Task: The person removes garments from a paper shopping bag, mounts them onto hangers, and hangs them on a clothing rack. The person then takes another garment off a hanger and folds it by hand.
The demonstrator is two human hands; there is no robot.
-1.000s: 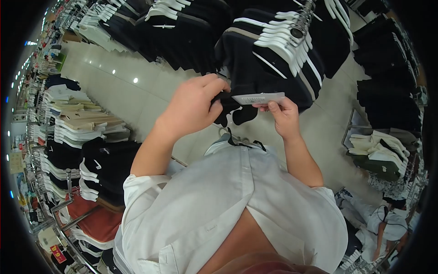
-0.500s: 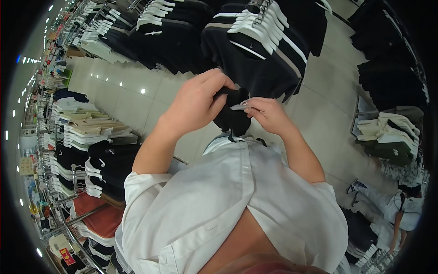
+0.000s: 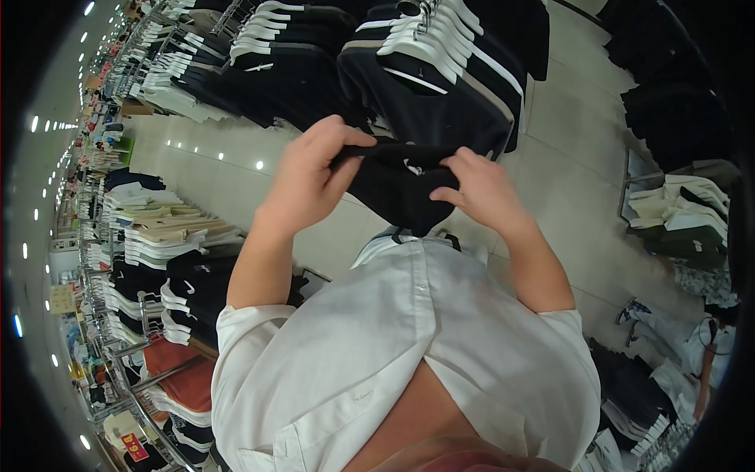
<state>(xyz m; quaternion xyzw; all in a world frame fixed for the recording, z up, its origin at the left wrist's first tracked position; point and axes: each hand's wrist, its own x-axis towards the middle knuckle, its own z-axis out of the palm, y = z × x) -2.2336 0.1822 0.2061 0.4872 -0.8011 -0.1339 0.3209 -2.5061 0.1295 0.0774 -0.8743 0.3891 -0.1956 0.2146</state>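
Note:
Stretched between my hands in front of my waist is a black piece of clothing (image 3: 405,189), with a small white mark near its upper part. My left hand (image 3: 311,177) pinches its upper left edge between thumb and fingers. At the right edge, my right hand (image 3: 484,189) grips the cloth with the thumb below and the fingers above. The garment's full shape is hidden by folds, so I cannot tell its exact kind. Just beyond it hang dark tops (image 3: 425,98) on white hangers (image 3: 429,51).
More dark clothes (image 3: 295,75) hang at the upper left. Along the left side runs a metal rack (image 3: 145,315) with many garments. Light and green clothes (image 3: 680,208) hang at the right. A person (image 3: 692,338) is at the lower right. Pale floor tiles (image 3: 566,197) lie between the racks.
The black garment has been spread wider between my hands. My right hand has let go of the pale tag and now grips the cloth. My left hand has moved slightly left.

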